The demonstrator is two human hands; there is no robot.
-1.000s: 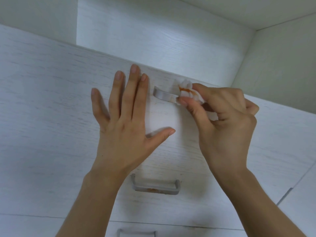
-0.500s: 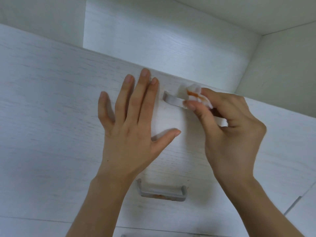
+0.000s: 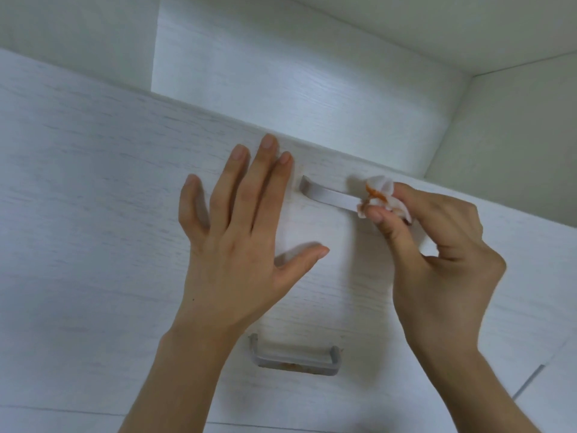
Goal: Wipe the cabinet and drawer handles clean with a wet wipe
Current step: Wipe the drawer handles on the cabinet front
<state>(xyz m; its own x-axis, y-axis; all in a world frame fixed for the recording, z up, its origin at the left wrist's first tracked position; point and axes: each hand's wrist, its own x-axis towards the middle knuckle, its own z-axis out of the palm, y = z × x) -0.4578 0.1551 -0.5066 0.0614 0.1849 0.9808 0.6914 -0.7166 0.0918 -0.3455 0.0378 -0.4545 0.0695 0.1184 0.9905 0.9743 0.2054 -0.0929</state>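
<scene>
Right hand [image 3: 437, 254] pinches stained wet wipe [image 3: 379, 196] at upper handle [image 3: 327, 193], right end; left hand [image 3: 243, 232] flat, fingers spread (bracing drawer front). Lower handle [image 3: 295, 359], near the bottom edge, looks soiled, unwiped.

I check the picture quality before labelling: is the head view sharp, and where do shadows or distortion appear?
Head view: soft, slightly blurred, light even and cool, no glare. The left hand throws a faint shadow on the drawer front by its thumb. The wet wipe in the right hand looks fuzzy at the upper handle. Wide-angle lens tilts the panel edges; lower handle sits in dimmer light.
</scene>
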